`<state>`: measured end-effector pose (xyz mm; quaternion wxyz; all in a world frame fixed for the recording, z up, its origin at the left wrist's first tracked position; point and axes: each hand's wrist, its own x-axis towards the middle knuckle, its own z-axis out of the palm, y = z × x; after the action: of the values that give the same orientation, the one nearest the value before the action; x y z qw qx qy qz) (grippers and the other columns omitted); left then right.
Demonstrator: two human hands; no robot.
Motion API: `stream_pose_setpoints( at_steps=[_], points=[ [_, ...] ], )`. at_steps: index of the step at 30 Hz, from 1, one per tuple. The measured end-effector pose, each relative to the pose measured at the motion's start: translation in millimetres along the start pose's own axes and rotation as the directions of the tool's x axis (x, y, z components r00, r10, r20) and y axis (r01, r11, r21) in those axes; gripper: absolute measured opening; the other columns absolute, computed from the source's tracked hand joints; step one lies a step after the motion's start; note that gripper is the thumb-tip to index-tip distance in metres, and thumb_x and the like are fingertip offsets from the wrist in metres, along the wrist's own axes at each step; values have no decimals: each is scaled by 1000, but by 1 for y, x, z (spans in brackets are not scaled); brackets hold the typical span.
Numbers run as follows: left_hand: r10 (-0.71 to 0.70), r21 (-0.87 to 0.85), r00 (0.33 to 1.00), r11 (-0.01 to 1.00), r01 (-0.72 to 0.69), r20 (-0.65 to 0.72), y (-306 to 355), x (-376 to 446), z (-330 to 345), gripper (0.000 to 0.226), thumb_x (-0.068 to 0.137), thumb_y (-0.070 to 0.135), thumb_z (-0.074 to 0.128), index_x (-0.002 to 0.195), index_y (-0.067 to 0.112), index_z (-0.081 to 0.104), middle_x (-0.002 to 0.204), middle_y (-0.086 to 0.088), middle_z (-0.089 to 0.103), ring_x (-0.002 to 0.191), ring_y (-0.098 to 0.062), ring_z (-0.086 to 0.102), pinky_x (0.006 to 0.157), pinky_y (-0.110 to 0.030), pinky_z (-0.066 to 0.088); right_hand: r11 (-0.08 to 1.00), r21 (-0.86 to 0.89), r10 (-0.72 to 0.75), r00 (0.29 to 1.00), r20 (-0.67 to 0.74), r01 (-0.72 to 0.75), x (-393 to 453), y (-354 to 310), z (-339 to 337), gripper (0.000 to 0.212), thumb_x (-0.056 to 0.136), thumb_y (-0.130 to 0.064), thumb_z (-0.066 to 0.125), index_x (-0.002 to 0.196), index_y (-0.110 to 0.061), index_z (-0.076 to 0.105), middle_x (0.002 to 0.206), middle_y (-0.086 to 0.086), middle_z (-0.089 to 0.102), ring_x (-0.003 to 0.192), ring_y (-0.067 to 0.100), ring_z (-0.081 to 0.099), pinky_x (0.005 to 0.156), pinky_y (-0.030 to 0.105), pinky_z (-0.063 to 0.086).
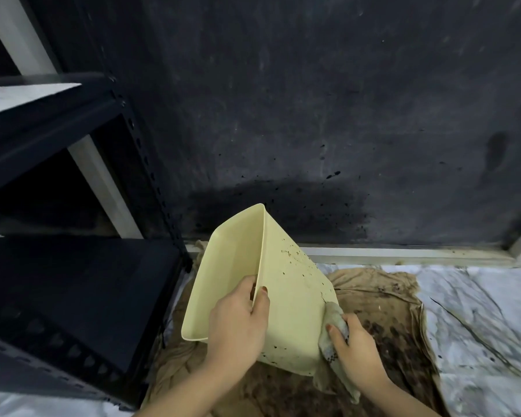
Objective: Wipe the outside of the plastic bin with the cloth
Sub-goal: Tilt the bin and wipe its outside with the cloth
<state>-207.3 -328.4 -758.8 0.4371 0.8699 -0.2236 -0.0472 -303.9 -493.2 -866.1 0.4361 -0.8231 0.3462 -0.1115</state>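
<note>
Plastic bin (286, 296) tilted above the brown sheet (382, 320): my left hand (238, 323) pinches its rim; right hand (355, 353) clenches the cloth (333, 329) against its spotted wall. Light, stiff, probably slick.

- A dark, near-black wall (328, 100) fills the upper view, scuffed with pale smears and speckled with black spots low down.
- A darker stain (283, 206) spreads across the wall's base.
- A pale strip (403, 254) runs along the foot of the wall.
- A black metal shelving unit (73, 206) with perforated uprights stands at the left; a white board (21, 94) lies on its upper shelf.
- A white frame bar (103, 182) slants behind the shelves.
- The floor carries a crumpled white sheet (478, 311) and a soiled tan drop cloth (388, 326).
- Light is dim.
</note>
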Motion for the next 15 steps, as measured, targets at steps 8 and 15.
stream_pose_setpoints(
  at_steps=[8, 15],
  points=[
    [-14, -7, 1000, 1000, 14, -25, -3, -5, 4, 18, 93, 31, 43, 90, 26, 60, 52, -2, 53, 45, -13, 41, 50, -28, 34, 992, 88, -91, 995, -50, 95, -25, -31, 4, 14, 84, -15, 60, 88, -26, 52, 77, 2, 62, 70, 14, 57, 56, 11, 39],
    [4, 19, 1000, 1000, -3, -18, -1, -11, 4, 21, 93, 33, 40, 89, 24, 60, 57, -2, 59, 51, -15, 52, 55, -27, 41, 911, 127, -384, 919, -86, 392, -36, -97, 2, 29, 81, -14, 64, 80, -39, 49, 75, -10, 63, 75, -4, 57, 60, 3, 39]
  ],
)
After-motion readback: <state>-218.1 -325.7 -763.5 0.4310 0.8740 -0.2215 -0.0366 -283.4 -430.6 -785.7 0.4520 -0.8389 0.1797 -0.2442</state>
